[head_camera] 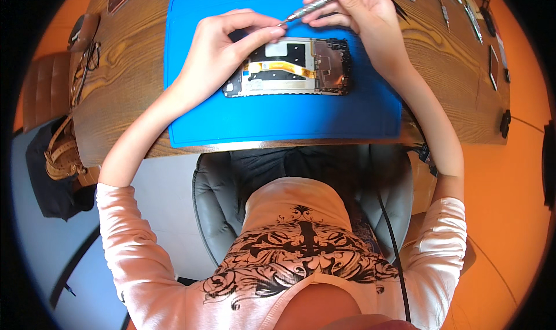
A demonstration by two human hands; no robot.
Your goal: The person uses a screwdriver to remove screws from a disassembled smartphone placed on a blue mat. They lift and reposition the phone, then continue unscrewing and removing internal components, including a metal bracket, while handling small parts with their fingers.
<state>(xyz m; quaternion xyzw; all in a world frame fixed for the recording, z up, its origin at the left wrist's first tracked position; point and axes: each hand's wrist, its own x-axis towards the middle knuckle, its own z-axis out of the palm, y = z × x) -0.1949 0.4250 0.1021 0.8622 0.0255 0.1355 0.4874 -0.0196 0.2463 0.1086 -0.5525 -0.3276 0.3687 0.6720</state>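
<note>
My right hand [360,12] holds a silver precision screwdriver [312,7] with a knurled metal handle, tilted down to the left. Its thin tip meets the thumb and forefinger of my left hand [230,39], which pinch around it. Whether a tiny part sits between those fingertips is too small to tell. Just below the fingers, an opened smartphone frame [282,84] lies flat with its inside facing up. A yellow-orange flex cable [282,67] runs along its middle, over black and silver areas. My left hand covers part of its upper left corner.
A blue work mat [278,119] lies under the phone frame on a wooden table [456,69]. Several slim tools [473,23] lie at the right. A dark flat device [493,67] rests near the right edge. Thin cables [89,65] lie at the left; a black cord [393,238] hangs by my right arm.
</note>
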